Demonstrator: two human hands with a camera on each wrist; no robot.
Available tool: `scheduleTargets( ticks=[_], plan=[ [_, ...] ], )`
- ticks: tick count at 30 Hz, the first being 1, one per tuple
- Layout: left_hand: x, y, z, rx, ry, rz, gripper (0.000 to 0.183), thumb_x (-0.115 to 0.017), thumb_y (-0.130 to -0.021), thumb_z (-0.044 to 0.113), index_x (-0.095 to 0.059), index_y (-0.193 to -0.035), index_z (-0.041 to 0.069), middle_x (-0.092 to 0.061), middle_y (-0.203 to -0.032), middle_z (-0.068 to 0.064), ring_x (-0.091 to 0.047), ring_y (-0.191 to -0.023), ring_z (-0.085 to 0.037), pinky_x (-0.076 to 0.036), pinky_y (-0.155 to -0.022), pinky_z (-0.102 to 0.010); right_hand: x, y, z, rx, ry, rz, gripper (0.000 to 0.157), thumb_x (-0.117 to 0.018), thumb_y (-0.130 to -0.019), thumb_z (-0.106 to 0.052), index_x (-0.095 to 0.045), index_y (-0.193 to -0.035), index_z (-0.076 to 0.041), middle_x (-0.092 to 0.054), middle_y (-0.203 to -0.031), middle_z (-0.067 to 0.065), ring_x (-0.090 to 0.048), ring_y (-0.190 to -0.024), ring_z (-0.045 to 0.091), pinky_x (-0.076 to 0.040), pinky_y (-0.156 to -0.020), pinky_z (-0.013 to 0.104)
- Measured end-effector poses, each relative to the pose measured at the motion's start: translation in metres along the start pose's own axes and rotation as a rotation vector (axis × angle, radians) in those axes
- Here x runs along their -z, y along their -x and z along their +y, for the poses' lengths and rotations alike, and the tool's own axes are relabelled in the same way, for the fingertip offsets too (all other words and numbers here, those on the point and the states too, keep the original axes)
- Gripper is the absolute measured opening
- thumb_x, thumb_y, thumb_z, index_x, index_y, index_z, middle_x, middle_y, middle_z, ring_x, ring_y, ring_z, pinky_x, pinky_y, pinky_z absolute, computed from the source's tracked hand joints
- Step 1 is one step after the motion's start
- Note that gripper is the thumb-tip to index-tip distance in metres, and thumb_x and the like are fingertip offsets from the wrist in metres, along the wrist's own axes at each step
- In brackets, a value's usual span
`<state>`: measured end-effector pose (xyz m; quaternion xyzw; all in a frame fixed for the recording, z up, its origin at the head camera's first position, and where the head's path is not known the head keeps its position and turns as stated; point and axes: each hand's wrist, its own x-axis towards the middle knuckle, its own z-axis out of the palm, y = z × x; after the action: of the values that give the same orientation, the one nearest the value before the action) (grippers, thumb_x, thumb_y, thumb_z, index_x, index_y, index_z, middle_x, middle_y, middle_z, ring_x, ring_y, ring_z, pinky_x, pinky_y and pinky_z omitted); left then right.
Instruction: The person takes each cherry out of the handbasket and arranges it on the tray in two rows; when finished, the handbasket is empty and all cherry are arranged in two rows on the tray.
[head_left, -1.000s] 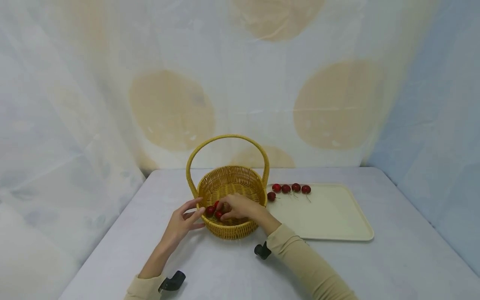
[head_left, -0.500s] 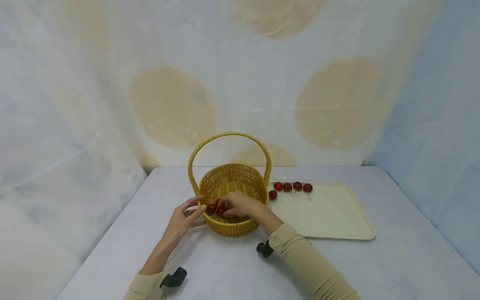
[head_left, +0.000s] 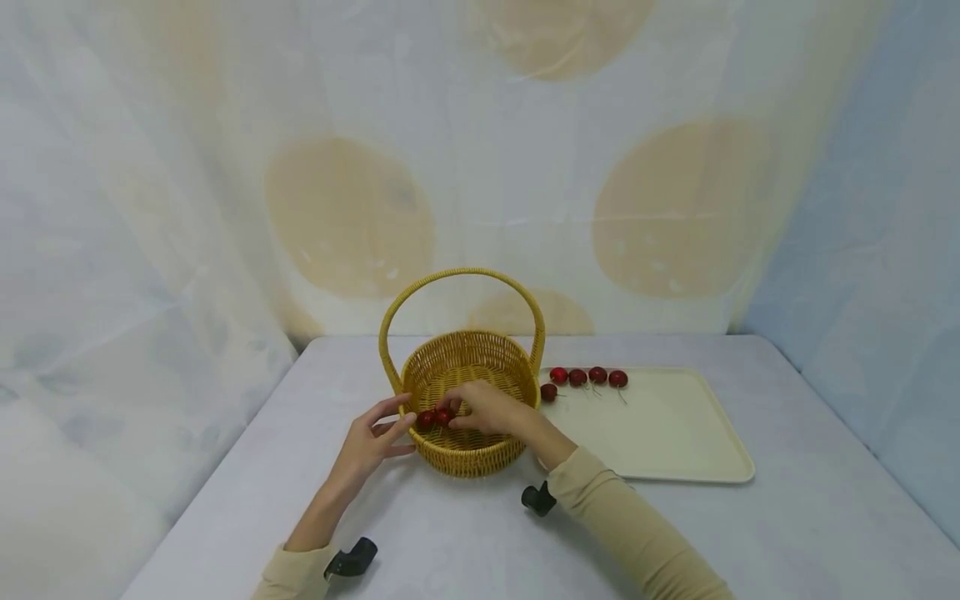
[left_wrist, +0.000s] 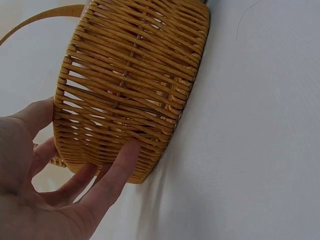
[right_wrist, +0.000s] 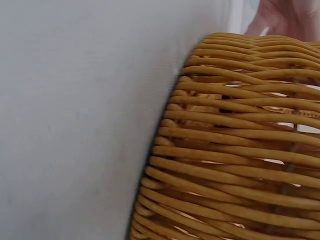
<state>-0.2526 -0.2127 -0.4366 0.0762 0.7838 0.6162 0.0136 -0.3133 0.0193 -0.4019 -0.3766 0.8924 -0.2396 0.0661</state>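
Observation:
A yellow wicker basket (head_left: 468, 462) with a tall hooped handle stands on the table; its woven side fills much of both wrist views. My left hand (head_left: 363, 446) holds the basket's left rim, thumb over the edge and fingers (left_wrist: 112, 182) against the outer wall. Reaching inside, my right hand (head_left: 483, 408) has its thumb and fingertips around a red cherry (head_left: 443, 417). Another cherry (head_left: 426, 420) lies just left of it near the basket's left wall. In the right wrist view the basket wall hides the right fingers.
To the right of the basket lies a cream tray (head_left: 660, 433). A row of several stemmed cherries (head_left: 597, 376) sits along its back left edge, with one more cherry (head_left: 549, 392) at its left side. A patterned cloth (head_left: 510, 192) hangs behind the table.
Three cherries showed by my right fingertips earlier; two show now. My right fingers have shifted slightly around them. My left hand stays on the basket rim.

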Motion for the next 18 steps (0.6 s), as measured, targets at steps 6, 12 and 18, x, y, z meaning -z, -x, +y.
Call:
scheduleTargets(
  ticks=[6,12,18],
  plan=[
    [0.001,0.000,0.000,-0.004,0.009,0.001,0.056,-0.066,-0.093,0.036,-0.049,-0.143,0.015,-0.049,-0.139,-0.017,-0.060,-0.120,-0.036,-0.061,-0.084,-0.049,0.007,0.005,0.001,0.036,-0.025,0.010,0.034,-0.070,-0.092,-0.019,-0.066,-0.125,-0.013,-0.072,-0.108,0.003,-0.068,-0.098,0.019,-0.057,-0.081,0.021],
    [0.002,-0.002,-0.002,-0.012,0.003,-0.002,0.056,-0.066,-0.094,0.036,-0.048,-0.143,0.014,-0.049,-0.139,-0.018,-0.060,-0.120,-0.037,-0.062,-0.083,-0.048,0.019,0.015,0.000,0.049,-0.060,0.007,0.035,-0.069,-0.092,-0.017,-0.065,-0.127,-0.013,-0.071,-0.115,0.003,-0.067,-0.105,0.020,-0.059,-0.086,0.024],
    [0.001,-0.002,-0.002,-0.009,0.015,-0.004,0.057,-0.067,-0.093,0.035,-0.049,-0.142,0.014,-0.050,-0.139,-0.017,-0.059,-0.121,-0.037,-0.061,-0.084,-0.050,0.038,0.035,-0.005,0.063,-0.076,0.022,0.034,-0.067,-0.094,-0.015,-0.064,-0.127,-0.011,-0.069,-0.115,0.006,-0.068,-0.092,0.020,-0.059,-0.079,0.025]
  ],
)
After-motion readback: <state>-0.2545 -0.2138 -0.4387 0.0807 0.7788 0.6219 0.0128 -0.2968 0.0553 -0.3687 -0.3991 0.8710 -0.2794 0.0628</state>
